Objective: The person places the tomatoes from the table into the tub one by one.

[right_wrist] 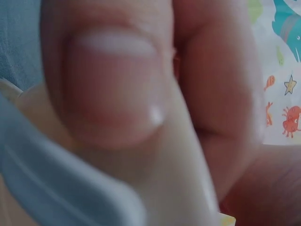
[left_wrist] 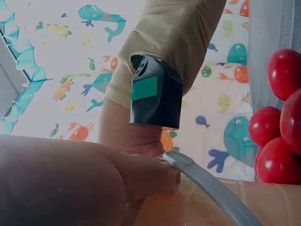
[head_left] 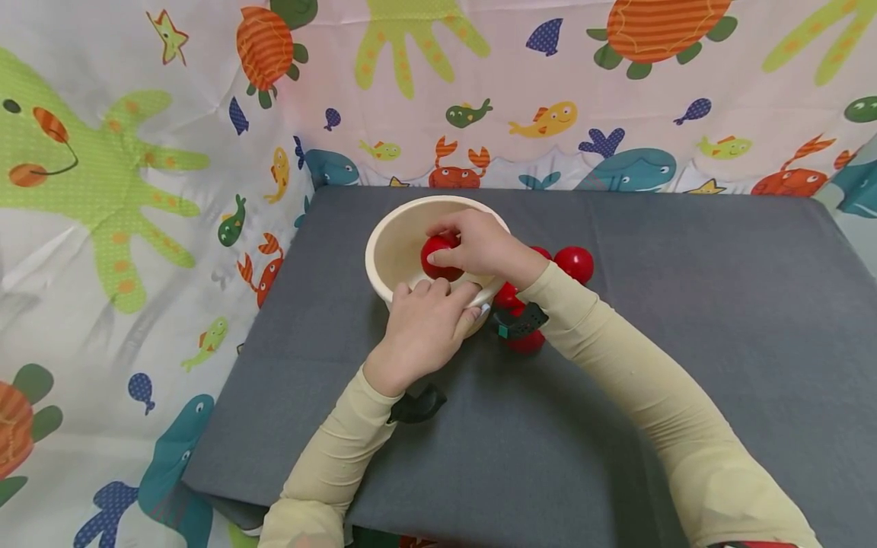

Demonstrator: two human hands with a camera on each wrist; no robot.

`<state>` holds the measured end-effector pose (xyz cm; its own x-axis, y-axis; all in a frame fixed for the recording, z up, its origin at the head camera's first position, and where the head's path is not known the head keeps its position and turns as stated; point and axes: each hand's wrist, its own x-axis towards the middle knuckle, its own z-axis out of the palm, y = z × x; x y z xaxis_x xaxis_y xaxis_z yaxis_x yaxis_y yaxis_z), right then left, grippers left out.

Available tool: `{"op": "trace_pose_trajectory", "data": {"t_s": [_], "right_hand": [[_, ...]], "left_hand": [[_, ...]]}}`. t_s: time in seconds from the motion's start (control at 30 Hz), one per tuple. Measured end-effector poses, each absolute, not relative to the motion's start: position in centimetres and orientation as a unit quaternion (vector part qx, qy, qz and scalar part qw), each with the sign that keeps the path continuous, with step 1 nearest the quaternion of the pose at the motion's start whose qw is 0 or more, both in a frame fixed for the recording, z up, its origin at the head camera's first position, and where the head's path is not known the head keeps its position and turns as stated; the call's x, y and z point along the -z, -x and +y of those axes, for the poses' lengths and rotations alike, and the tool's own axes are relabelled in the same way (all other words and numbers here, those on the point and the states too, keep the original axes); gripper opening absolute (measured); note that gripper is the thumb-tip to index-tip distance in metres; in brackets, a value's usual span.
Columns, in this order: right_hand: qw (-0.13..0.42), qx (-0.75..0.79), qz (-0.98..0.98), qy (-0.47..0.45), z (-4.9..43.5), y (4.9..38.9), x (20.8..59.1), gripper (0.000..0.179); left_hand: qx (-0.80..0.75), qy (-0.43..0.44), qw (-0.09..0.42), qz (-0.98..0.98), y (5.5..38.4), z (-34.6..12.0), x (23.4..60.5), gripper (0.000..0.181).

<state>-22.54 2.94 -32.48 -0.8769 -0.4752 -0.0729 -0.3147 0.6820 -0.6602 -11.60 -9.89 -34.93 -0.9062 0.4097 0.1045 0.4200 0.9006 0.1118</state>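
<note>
Right hand [head_left: 479, 243]: held a red ball [head_left: 433, 248], fingers curled round it, inside the bucket [head_left: 396, 240];
Left hand [head_left: 426, 327]: pinched the bucket's rim;
Loose balls [head_left: 574, 263]: lay beside the bucket;
Risk: the black wrist device [head_left: 524, 321], close by, could have nudged one rolling.

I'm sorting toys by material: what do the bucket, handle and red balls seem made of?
Bucket: probably plastic, satin, with a smooth, rounded rim. Handle: likely moulded plastic, smooth, with a broadened end. Red balls: glossy, with bright highlights; perhaps plastic, though coated wood is possible.
</note>
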Motion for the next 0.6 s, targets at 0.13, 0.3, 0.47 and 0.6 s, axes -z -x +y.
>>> {"op": "trace_pose_trajectory", "data": {"t_s": [0.13, 0.3, 0.47, 0.6], "right_hand": [[0.118, 0.360, 0.903, 0.202, 3.2, 22.6, 32.6, 0.047], [0.110, 0.380, 0.896, 0.202, 3.6, 22.5, 32.6, 0.046], [0.097, 0.406, 0.888, 0.192, 4.5, 22.2, 32.1, 0.047], [0.085, 0.429, 0.882, 0.177, 6.8, 21.6, 30.4, 0.047]], "left_hand": [[0.063, 0.217, 0.044, -0.973, 11.6, -9.8, 35.0, 0.030], [0.061, 0.219, 0.050, -0.972, 11.6, -9.7, 35.0, 0.029], [0.068, 0.215, 0.045, -0.973, 11.5, -9.7, 34.9, 0.030], [0.071, 0.209, 0.038, -0.975, 11.5, -9.7, 34.9, 0.027]]}}
